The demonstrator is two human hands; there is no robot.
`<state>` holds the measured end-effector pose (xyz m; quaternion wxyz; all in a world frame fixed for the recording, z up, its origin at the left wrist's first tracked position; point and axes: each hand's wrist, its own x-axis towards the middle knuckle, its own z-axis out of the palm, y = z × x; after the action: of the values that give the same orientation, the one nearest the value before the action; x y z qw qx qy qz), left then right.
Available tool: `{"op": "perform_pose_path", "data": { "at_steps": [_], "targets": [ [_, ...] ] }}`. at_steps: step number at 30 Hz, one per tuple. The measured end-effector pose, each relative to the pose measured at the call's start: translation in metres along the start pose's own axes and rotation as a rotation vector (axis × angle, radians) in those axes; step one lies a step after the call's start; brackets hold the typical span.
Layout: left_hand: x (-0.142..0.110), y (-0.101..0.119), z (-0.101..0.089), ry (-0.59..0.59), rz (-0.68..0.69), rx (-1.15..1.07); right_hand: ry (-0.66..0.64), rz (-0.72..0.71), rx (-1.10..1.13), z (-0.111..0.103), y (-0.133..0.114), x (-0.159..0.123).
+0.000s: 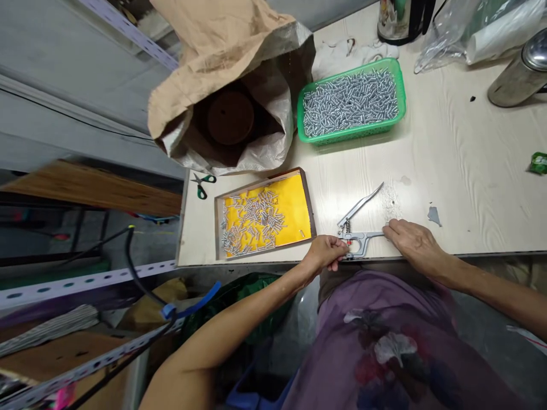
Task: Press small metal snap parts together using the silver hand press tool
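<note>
Metal snap pliers (358,223) lie at the table's near edge, their upper handle raised open. My left hand (325,254) is pinched at the pliers' jaw, fingers closed on something too small to make out. My right hand (411,241) rests on the lower handle, fingers curled over its end. To the left is a yellow-lined tray (294,206) holding several small metal pieces (252,221).
A green basket (352,132) full of metal pieces stands at the back. An open brown sack (231,91) sits on the table's left, green-handled scissors (202,184) by it. Bottles and plastic bags (470,28) are at the back right. Shelf racks stand to the left.
</note>
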<state>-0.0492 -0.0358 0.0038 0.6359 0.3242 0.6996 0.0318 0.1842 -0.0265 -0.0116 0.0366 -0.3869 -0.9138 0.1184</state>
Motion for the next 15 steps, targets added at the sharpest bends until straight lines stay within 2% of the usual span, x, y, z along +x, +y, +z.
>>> {"op": "perform_pose_path", "data": {
  "at_steps": [4,6,10,12,15],
  "targets": [
    [0.0,-0.001,0.001,0.007,-0.024,-0.022,-0.074,-0.024,0.059,-0.011,0.008,0.01],
    [0.001,-0.002,0.001,0.004,-0.022,-0.031,-0.037,-0.032,0.048,-0.017,0.014,0.022],
    [0.002,-0.003,0.001,0.012,-0.004,-0.035,0.06,-0.032,-0.071,-0.014,0.035,0.064],
    [0.001,-0.003,0.002,0.015,0.002,-0.032,0.034,-0.056,-0.108,-0.008,0.05,0.087],
    [0.0,-0.002,0.002,0.018,0.0,-0.024,-0.014,-0.169,-0.144,-0.005,0.068,0.113]
  ]
}}
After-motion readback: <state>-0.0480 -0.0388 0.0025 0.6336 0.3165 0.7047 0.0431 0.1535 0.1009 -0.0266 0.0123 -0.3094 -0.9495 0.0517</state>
